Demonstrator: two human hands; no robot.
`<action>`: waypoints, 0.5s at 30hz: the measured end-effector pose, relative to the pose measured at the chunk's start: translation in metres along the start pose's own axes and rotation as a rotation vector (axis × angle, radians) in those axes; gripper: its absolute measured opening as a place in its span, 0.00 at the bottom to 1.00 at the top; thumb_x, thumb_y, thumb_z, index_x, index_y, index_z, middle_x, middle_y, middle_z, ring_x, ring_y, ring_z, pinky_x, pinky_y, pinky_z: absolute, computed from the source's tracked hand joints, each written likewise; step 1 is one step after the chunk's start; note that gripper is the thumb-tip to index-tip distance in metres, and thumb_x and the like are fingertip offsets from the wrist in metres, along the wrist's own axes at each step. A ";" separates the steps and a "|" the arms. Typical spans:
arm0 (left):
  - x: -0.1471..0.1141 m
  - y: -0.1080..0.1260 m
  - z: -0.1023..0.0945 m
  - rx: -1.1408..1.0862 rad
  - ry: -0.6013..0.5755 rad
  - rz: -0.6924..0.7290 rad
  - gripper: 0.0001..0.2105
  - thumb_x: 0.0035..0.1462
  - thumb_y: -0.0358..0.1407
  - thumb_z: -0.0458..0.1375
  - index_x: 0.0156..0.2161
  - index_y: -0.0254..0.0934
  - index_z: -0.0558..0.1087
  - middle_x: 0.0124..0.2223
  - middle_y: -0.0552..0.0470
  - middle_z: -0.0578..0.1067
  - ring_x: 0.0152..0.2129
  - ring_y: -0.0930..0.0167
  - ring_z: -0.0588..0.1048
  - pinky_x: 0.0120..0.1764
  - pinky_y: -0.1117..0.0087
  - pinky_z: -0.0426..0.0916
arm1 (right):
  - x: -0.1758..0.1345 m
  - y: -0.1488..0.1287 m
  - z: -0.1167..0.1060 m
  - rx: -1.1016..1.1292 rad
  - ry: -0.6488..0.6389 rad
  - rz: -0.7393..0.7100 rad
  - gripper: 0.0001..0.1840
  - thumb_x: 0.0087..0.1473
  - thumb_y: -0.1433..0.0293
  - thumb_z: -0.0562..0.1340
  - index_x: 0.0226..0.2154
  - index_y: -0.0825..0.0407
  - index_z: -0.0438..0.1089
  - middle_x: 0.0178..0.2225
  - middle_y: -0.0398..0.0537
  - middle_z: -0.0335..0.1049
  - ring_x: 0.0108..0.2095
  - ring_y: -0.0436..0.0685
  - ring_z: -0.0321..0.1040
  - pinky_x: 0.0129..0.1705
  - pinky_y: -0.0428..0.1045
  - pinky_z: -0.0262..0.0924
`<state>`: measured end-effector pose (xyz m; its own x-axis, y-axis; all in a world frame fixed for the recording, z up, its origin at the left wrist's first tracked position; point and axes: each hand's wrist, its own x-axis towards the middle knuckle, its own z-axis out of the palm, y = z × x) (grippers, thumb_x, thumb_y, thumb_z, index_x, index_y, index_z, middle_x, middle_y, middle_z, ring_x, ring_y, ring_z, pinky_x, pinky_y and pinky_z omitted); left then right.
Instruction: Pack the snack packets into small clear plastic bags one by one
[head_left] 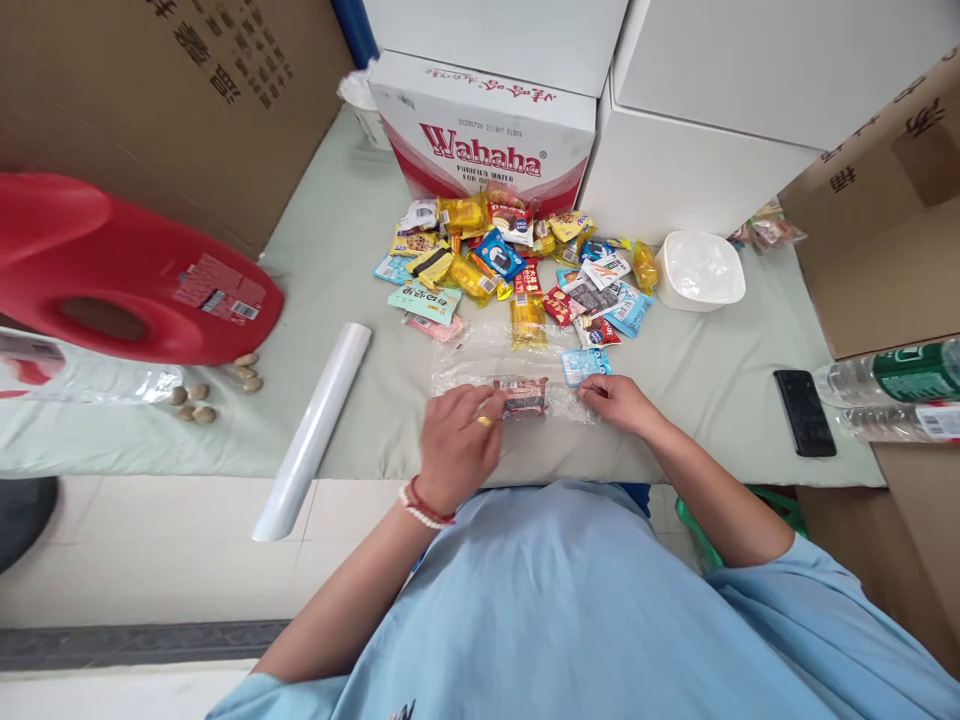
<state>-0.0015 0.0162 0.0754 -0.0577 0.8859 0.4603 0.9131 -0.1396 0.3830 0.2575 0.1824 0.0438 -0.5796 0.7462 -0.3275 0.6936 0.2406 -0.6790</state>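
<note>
A clear plastic bag or film (469, 350) lies flat near the table's front edge, with a dark red snack packet (525, 397) in its lower middle. My left hand (459, 435), wearing a ring and bracelets, bends over the film's left side. Its fingertips are closed on the packet's left end, and the thumb is hidden. At the film's right edge, my right hand (619, 400) pinches the plastic between thumb and fingers. A light-blue packet (585, 366) lies just above the right fingertips. Whether the red packet is inside or on top of the plastic is unclear.
Several mixed snack packets (499, 255) are heaped before a Wahaha carton (487, 135). A white tub (701, 270) stands right. A white roll (315, 430) overhangs the front edge. Left are a red jug (142, 270) and walnuts (199, 400); right, a phone (804, 412) and bottles (892, 375).
</note>
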 end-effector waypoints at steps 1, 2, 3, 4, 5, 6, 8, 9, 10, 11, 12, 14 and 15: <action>0.004 0.010 0.009 0.027 -0.090 -0.014 0.14 0.67 0.32 0.53 0.54 0.42 0.74 0.49 0.44 0.78 0.47 0.60 0.72 0.46 0.57 0.64 | 0.003 -0.003 -0.006 -0.082 0.028 -0.025 0.18 0.61 0.56 0.58 0.36 0.52 0.77 0.30 0.47 0.73 0.30 0.56 0.66 0.34 0.49 0.58; 0.008 0.017 0.018 0.065 -0.171 -0.047 0.14 0.68 0.34 0.53 0.54 0.41 0.75 0.49 0.43 0.77 0.45 0.59 0.72 0.44 0.57 0.64 | 0.008 -0.009 -0.013 -0.166 0.081 -0.060 0.18 0.62 0.58 0.58 0.40 0.52 0.77 0.35 0.51 0.75 0.35 0.59 0.69 0.39 0.51 0.61; 0.012 0.021 0.026 0.109 -0.236 -0.086 0.14 0.69 0.36 0.52 0.54 0.41 0.76 0.47 0.43 0.77 0.44 0.58 0.71 0.42 0.57 0.63 | 0.015 -0.016 -0.019 -0.245 0.149 -0.102 0.19 0.63 0.58 0.58 0.44 0.53 0.77 0.41 0.54 0.76 0.40 0.62 0.70 0.44 0.53 0.62; 0.016 0.023 0.033 0.147 -0.289 -0.116 0.14 0.69 0.37 0.51 0.53 0.41 0.76 0.45 0.42 0.76 0.42 0.57 0.70 0.41 0.57 0.62 | 0.023 -0.024 -0.024 -0.313 0.219 -0.149 0.20 0.64 0.59 0.58 0.48 0.54 0.76 0.46 0.57 0.76 0.46 0.64 0.69 0.50 0.55 0.61; 0.019 0.024 0.038 0.177 -0.333 -0.133 0.15 0.70 0.38 0.50 0.53 0.41 0.77 0.43 0.42 0.75 0.42 0.57 0.69 0.41 0.56 0.62 | 0.032 -0.034 -0.027 -0.370 0.268 -0.198 0.22 0.65 0.59 0.57 0.53 0.55 0.74 0.51 0.60 0.75 0.50 0.66 0.68 0.55 0.57 0.59; 0.022 0.024 0.041 0.201 -0.365 -0.138 0.15 0.70 0.38 0.50 0.52 0.41 0.77 0.42 0.42 0.75 0.42 0.56 0.69 0.41 0.56 0.62 | 0.042 -0.045 -0.028 -0.418 0.289 -0.244 0.24 0.66 0.59 0.57 0.57 0.56 0.71 0.54 0.61 0.73 0.54 0.68 0.65 0.58 0.59 0.57; 0.025 0.024 0.043 0.236 -0.399 -0.131 0.16 0.71 0.38 0.48 0.52 0.40 0.77 0.41 0.42 0.74 0.42 0.56 0.69 0.42 0.56 0.62 | 0.065 -0.067 -0.026 -0.494 0.265 -0.297 0.29 0.66 0.59 0.58 0.64 0.57 0.65 0.58 0.63 0.71 0.58 0.70 0.62 0.60 0.60 0.55; 0.025 0.024 0.043 0.248 -0.411 -0.124 0.16 0.71 0.38 0.48 0.52 0.39 0.77 0.40 0.42 0.75 0.42 0.56 0.70 0.42 0.56 0.63 | 0.077 -0.078 -0.022 -0.527 0.235 -0.292 0.32 0.65 0.58 0.60 0.65 0.58 0.64 0.58 0.64 0.71 0.58 0.72 0.61 0.59 0.60 0.56; 0.025 0.024 0.042 0.256 -0.424 -0.117 0.16 0.71 0.38 0.47 0.52 0.39 0.77 0.40 0.42 0.75 0.43 0.56 0.70 0.42 0.56 0.63 | 0.089 -0.087 -0.019 -0.557 0.196 -0.271 0.33 0.63 0.58 0.63 0.65 0.58 0.64 0.56 0.65 0.72 0.59 0.73 0.61 0.58 0.60 0.57; 0.024 0.025 0.042 0.260 -0.437 -0.115 0.17 0.71 0.38 0.47 0.53 0.38 0.77 0.40 0.42 0.75 0.43 0.56 0.71 0.42 0.57 0.63 | 0.099 -0.094 -0.016 -0.582 0.152 -0.242 0.33 0.61 0.59 0.65 0.63 0.58 0.66 0.54 0.65 0.74 0.58 0.73 0.62 0.56 0.59 0.58; 0.024 0.026 0.042 0.259 -0.451 -0.116 0.17 0.71 0.38 0.47 0.54 0.37 0.76 0.40 0.42 0.76 0.43 0.57 0.72 0.42 0.57 0.64 | 0.107 -0.100 -0.013 -0.599 0.107 -0.217 0.29 0.60 0.61 0.66 0.60 0.58 0.70 0.50 0.64 0.76 0.56 0.72 0.64 0.53 0.57 0.59; 0.021 0.027 0.042 0.247 -0.476 -0.131 0.17 0.72 0.37 0.47 0.56 0.36 0.74 0.40 0.42 0.78 0.44 0.57 0.73 0.41 0.59 0.65 | 0.118 -0.107 -0.011 -0.592 0.020 -0.214 0.17 0.60 0.68 0.64 0.50 0.56 0.76 0.44 0.59 0.79 0.51 0.68 0.69 0.50 0.54 0.59; 0.020 0.028 0.043 0.237 -0.483 -0.140 0.18 0.72 0.37 0.47 0.58 0.36 0.74 0.40 0.42 0.79 0.43 0.58 0.74 0.40 0.59 0.65 | 0.119 -0.108 -0.011 -0.563 -0.010 -0.250 0.13 0.60 0.71 0.62 0.46 0.55 0.78 0.42 0.56 0.79 0.48 0.65 0.71 0.48 0.52 0.59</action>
<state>0.0399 0.0492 0.0607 -0.0447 0.9987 -0.0235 0.9791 0.0485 0.1975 0.1179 0.2522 0.0856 -0.7558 0.6197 -0.2115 0.6541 0.7004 -0.2856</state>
